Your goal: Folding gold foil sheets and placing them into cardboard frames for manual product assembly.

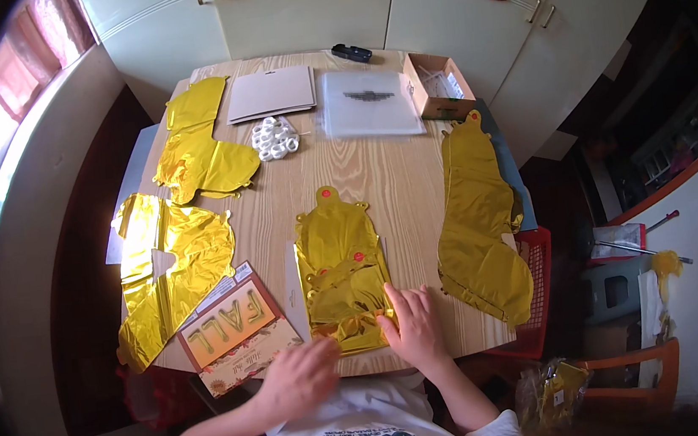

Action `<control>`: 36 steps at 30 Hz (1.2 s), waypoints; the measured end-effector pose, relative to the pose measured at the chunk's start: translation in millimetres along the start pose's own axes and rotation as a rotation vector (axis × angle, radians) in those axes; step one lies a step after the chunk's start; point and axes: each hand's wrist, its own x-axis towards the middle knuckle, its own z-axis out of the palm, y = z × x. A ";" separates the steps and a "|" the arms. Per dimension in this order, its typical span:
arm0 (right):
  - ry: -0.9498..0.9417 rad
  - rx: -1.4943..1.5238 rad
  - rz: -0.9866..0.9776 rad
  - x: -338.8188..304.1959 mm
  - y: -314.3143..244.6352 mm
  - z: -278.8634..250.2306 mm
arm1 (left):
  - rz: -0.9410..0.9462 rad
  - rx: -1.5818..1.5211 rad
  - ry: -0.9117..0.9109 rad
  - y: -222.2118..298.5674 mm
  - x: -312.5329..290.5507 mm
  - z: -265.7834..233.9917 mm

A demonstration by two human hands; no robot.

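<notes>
Where the wood-grain table [264, 218] spreads out: flat gold foil lies along both sides, packing supplies sit toward the far edge, and the work is at the near edge, in front of the person.
Right-side foil balloon [479, 221]: long, uninflated, laid along the table's right edge, apart from both hands.
Lower-left foil balloon [191, 256]: flat and creased, with a gap in its middle; the upper-left foil balloon [196, 140] lies just beyond it.
Centre foil balloon [334, 236]: in overlapping layers on a pale backing card [292, 262], near middle of the table; the step in hand appears to be folding and smoothing it to the card's outline.
Printed package card [233, 328]: orange and cream, tilted, against the lower-left foil balloon.
Clear plastic sleeves [364, 123]: stacked flat, between the grey cards [270, 94] and the open cardboard box [448, 111].
Right hand [415, 322]: open, fingers spread, thumb and fingertips at the foil's right edge.
Left hand [306, 376]: blurred, fingers partly curled near the foil's lower left corner; whether it grips anything, I cannot tell. The next move seems to call for both hands pressing the near fold flat without shifting the layers.
White rings [276, 136]: bunched beside the grey cards.
Red dots [327, 193]: two, on the centre foil's tabs.
</notes>
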 end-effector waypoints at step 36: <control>-0.289 -0.116 -0.320 -48.6 -13.1 -17.6 | -0.018 0.132 -0.331 2.5 7.3 27.5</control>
